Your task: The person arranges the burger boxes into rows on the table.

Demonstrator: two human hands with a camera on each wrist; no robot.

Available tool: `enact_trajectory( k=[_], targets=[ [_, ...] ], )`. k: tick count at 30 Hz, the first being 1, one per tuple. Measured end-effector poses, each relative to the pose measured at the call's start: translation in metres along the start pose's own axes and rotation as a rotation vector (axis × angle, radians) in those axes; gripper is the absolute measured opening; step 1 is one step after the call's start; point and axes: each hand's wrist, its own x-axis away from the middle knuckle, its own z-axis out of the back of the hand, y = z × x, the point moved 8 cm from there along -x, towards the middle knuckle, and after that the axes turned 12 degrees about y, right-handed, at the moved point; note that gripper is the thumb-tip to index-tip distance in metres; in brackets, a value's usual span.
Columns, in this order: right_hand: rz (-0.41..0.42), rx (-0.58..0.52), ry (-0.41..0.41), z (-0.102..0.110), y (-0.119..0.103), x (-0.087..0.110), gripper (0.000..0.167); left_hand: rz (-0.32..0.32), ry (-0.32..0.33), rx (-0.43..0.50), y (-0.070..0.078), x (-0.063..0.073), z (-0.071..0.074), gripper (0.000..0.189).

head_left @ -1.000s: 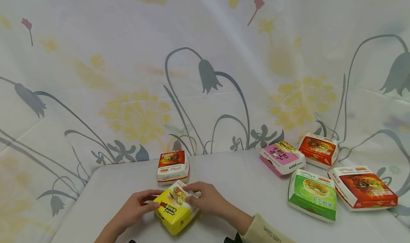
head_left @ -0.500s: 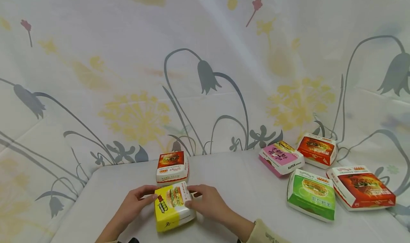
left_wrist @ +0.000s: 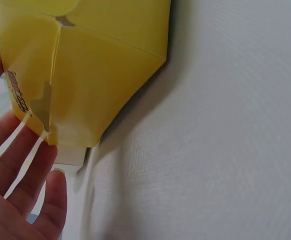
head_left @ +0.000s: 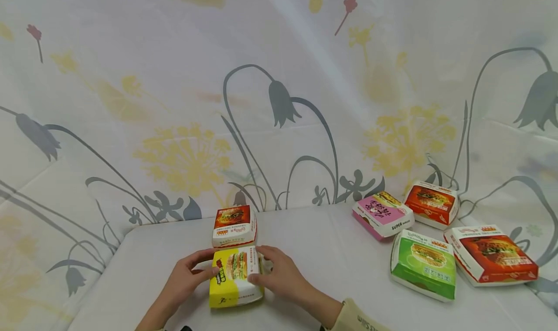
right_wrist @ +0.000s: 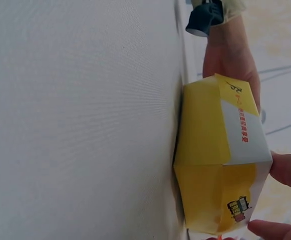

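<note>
A yellow and white burger box sits low at the white table between both hands, its printed lid facing up. My left hand holds its left side, thumb at the lid's edge; the left wrist view shows the fingers against the yellow wall. From the right, my right hand grips it with the thumb on the lid and a finger at the far corner. Just behind stands a red and white burger box; whether the two boxes touch, I cannot tell.
To the right, a pink box, a green box, a smaller red box and a larger red box lie close together on the white tabletop. A flower-printed curtain hangs behind the table.
The yellow burger box has turned from a slanted position to nearly square with the red box behind it, and shifted slightly away from me. Both hands moved with it; the other boxes stayed put.
</note>
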Motion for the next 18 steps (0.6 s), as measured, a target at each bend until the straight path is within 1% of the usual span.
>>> enact_trajectory(
  k=[5,8,12,14,18],
  targets=[
    [0.012,0.003,-0.005,-0.001,0.0,0.0,0.063,-0.002,-0.005,-0.007,-0.001,-0.001,0.0,0.052],
    [0.024,-0.004,0.017,0.002,0.003,-0.004,0.057,0.0,-0.011,-0.016,-0.001,-0.002,0.0,0.053],
    [0.033,-0.049,0.043,0.005,0.009,-0.011,0.052,-0.005,-0.024,-0.017,0.001,-0.003,0.0,0.052],
    [0.033,-0.082,0.038,0.006,0.012,-0.014,0.05,-0.006,-0.03,-0.013,0.002,-0.003,0.0,0.052],
    [0.005,-0.136,0.014,0.003,0.017,-0.019,0.048,-0.002,-0.034,-0.01,0.003,-0.003,-0.001,0.051]
  ],
)
